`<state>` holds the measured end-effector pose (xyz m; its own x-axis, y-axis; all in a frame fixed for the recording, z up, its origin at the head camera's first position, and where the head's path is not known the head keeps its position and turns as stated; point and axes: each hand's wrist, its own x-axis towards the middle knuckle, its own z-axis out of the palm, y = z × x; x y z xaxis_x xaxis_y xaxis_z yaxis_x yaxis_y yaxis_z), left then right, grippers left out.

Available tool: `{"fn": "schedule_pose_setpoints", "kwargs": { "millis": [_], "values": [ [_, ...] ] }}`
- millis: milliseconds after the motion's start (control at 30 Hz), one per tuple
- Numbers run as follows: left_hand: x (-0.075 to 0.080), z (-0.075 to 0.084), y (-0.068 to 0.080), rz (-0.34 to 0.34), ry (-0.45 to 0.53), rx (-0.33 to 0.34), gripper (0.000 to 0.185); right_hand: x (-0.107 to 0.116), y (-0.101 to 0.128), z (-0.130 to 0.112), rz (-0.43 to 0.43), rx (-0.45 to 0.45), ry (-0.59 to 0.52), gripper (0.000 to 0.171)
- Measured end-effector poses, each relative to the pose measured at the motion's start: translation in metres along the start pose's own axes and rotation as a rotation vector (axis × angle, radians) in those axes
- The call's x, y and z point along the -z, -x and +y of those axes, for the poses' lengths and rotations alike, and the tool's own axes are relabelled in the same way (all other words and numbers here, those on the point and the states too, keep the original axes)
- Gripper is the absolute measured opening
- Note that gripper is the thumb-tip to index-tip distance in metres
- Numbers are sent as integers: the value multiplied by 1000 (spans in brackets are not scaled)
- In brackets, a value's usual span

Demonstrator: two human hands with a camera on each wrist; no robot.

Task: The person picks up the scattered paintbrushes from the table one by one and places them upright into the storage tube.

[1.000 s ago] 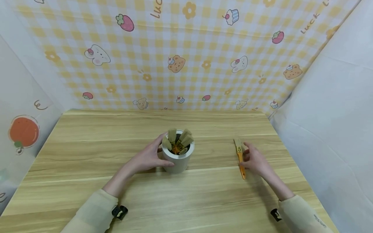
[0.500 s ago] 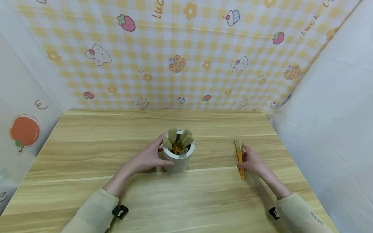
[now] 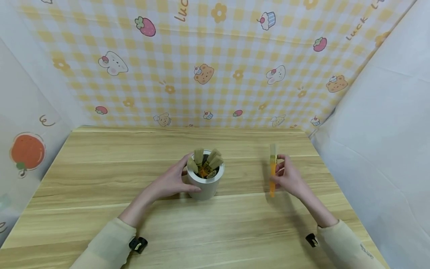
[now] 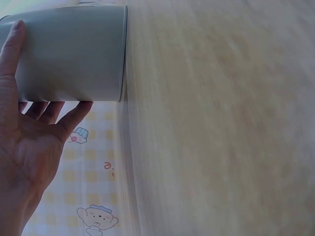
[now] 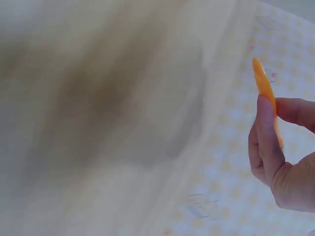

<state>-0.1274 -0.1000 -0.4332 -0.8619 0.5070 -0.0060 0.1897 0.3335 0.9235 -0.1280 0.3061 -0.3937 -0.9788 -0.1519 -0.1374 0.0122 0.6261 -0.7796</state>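
Fingers (image 3: pixel 281 170) of the right hand (image 3: pixel 289 179) pinch an orange-handled brush (image 3: pixel 273 172), lifted off the table (image 3: pixel 100 179) with its bristles pointing away. Level with it, well apart to the left, the left hand (image 3: pixel 168 183) curls its thumb and fingers round a grey cup (image 3: pixel 205 185) that stands upright on the wood. More brushes (image 3: pixel 206 162) stand bristles-up inside the cup. Beyond, a checked yellow backdrop (image 3: pixel 215 74) with cartoon animals rises behind the table.

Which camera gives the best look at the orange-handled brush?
The head view: it shows the whole brush, bristles up, pinched by the right hand. The right wrist view shows only its blurred orange handle; the left wrist view shows none of it.
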Motion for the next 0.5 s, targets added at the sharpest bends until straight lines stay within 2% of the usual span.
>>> {"fn": "schedule_pose_setpoints", "kwargs": {
  "millis": [333,500],
  "values": [
    [1,1,1,5,-3,17,117,-8,-5,-81,111,133,-206,79],
    [1,1,1,6,-5,17,117,-21,-6,-120,159,245,-286,71]
  ]
}}
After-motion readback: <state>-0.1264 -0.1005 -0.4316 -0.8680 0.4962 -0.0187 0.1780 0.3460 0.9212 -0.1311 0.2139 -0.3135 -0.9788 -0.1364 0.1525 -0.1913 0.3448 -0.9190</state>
